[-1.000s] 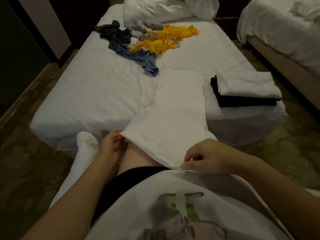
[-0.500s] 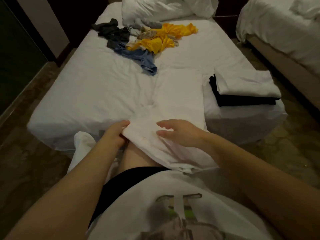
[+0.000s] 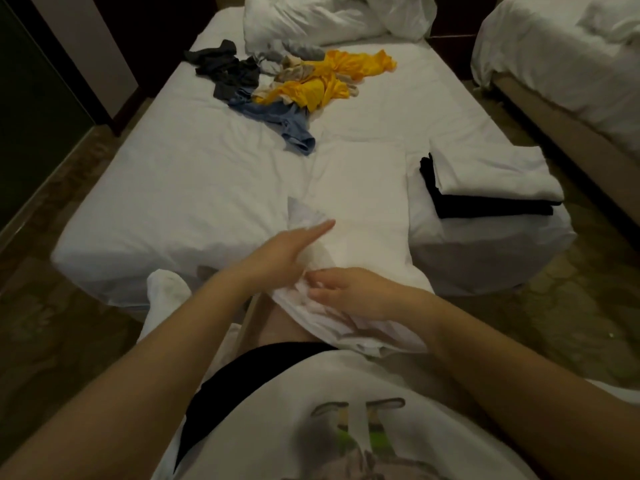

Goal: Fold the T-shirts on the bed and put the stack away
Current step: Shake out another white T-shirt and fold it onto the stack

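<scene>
— What are the hands doing, from where you stand?

— The left hand (image 3: 287,251) is flat out, fingers straight and together. It's laid on the white T-shirt (image 3: 360,202), just beside a turned-up flap of it. The right hand (image 3: 349,294) sits on the bunched hem nearer the body, fingers loosely bent. Whether it pinches the cloth or only rests there, I can't tell.

— And where's the shirt lying?

— Lengthwise at the foot of the bed (image 3: 173,185), with its near end spilling off the mattress edge onto the person's lap.

— Any room around it?

— To its left there's bare sheet right out to the edge. Beyond it there's more sheet before the heap of loose clothes (image 3: 311,88), up near the rumpled bedding (image 3: 329,19). On its right it lies close to the folded stack (image 3: 491,178), which sits at the bed's foot corner. A lane of patterned floor (image 3: 595,306) runs between this bed and a second bed (image 3: 554,46).

— What's the cloth like?

— Thin and soft, smooth on the far half and crumpled under the hands. The stack is squared off, white on top and black beneath. The heap is a tangle of yellow, blue, dark grey and beige. A white sock (image 3: 166,289) shows beside the left forearm.
</scene>
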